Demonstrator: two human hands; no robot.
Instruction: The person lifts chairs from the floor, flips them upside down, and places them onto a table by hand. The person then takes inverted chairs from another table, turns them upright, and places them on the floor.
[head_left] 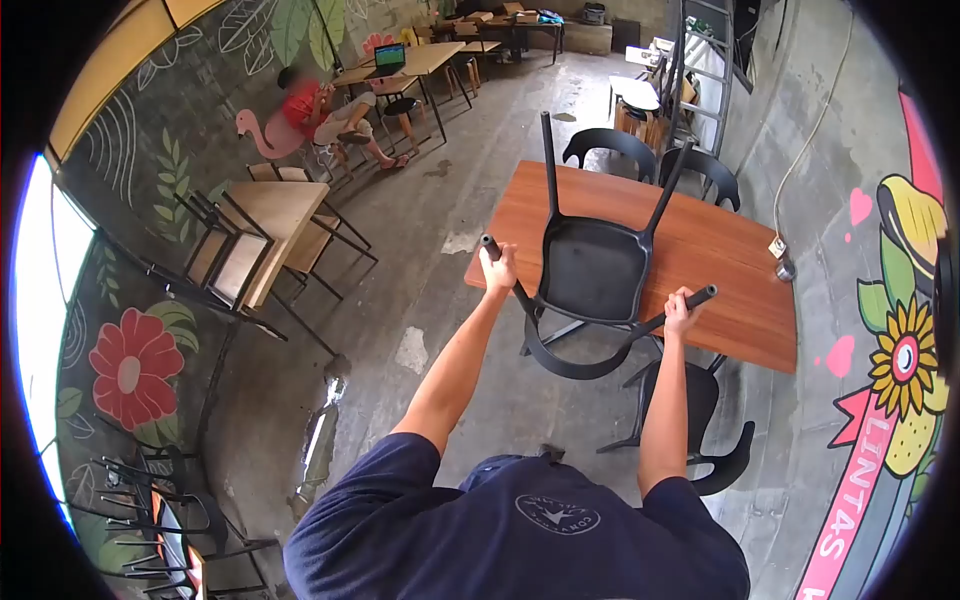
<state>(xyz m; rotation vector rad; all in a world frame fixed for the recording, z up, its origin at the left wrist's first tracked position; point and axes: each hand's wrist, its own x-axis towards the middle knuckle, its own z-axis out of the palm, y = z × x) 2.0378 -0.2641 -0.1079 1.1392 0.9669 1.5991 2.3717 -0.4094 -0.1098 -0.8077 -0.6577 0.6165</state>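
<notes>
1. Head cam: L hand (500,268) + R hand (682,312) each gripping a leg of the upside-down black chair (595,270), seat over the near part of the brown table (728,285), backrest hanging past the near edge.
2. Imo keep both grips level, go slow so the backrest doesn't scrape.
3. Obstacles: spare chair (684,400) near right, chairs (615,143) far side, wall (825,225) right. Seated person (303,108) far left, well clear btw.

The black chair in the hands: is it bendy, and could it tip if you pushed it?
The black chair is probably stiff, because its legs look straight. It could tip if pushed: it's upside down, with its curved backrest reaching past the edge of the wooden table. It's maybe awkward too, since those legs spread wide.
</notes>
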